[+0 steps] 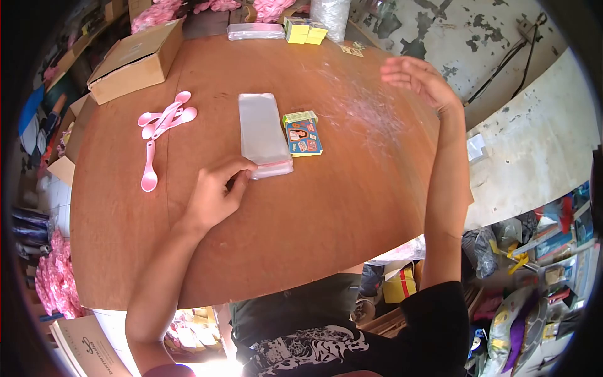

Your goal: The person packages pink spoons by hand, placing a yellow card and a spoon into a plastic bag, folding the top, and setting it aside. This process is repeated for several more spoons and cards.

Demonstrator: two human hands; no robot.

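Note:
My left hand (220, 188) pinches the lower left corner of a stack of clear plastic sleeves (260, 132) lying on the brown table. Right beside the stack sits a small blue and yellow card box (304, 136). Pink spoons (166, 119) lie crossed in a pile at the left, with one more spoon (149, 168) below them. My right hand (418, 78) is raised over the table's right side, fingers extended and nothing visible in it. Below and left of it, thin clear plastic strips (370, 116) are scattered on the wood.
A cardboard box (135, 60) stands at the table's back left. Along the back edge are another stack of sleeves (255, 31), yellow boxes (305, 30) and a clear plastic roll (330, 17). Pink bundles (58, 276) are beyond the left edge.

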